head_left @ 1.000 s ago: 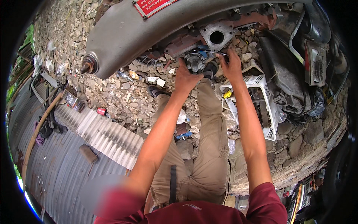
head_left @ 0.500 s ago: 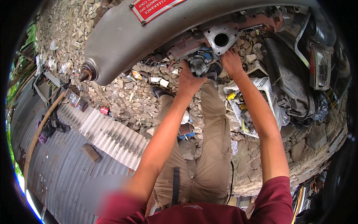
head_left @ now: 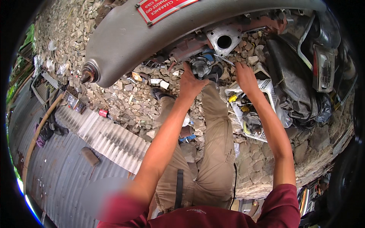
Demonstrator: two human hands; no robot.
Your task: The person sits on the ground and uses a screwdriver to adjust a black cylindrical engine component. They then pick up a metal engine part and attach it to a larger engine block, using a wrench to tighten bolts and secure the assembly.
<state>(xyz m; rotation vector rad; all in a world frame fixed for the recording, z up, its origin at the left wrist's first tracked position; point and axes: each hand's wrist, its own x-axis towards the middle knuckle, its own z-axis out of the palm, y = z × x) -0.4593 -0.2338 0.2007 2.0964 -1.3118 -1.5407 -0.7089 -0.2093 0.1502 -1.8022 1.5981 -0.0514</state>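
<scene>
My left hand [head_left: 192,83] is closed around the side of a round grey metal housing [head_left: 201,68] with a blue part behind it, low under the big engine pipe. My right hand [head_left: 246,78] grips the end of a slim silver wrench [head_left: 225,59]. Its far end reaches toward the blue part, just below a three-cornered metal flange [head_left: 224,41] with a round hole. Whether the wrench sits on a bolt there is too small to tell.
A thick grey pipe [head_left: 114,45] with a red label plate arches overhead. Rubble covers the ground. A white plastic basket [head_left: 270,91] with tools stands by my right forearm, beside a black case-like item [head_left: 287,68]. Corrugated sheet [head_left: 57,167] lies at the left.
My right hand has drawn back to the right and slightly down from the flange, bringing the wrench into sight. My left hand stays on the housing.
</scene>
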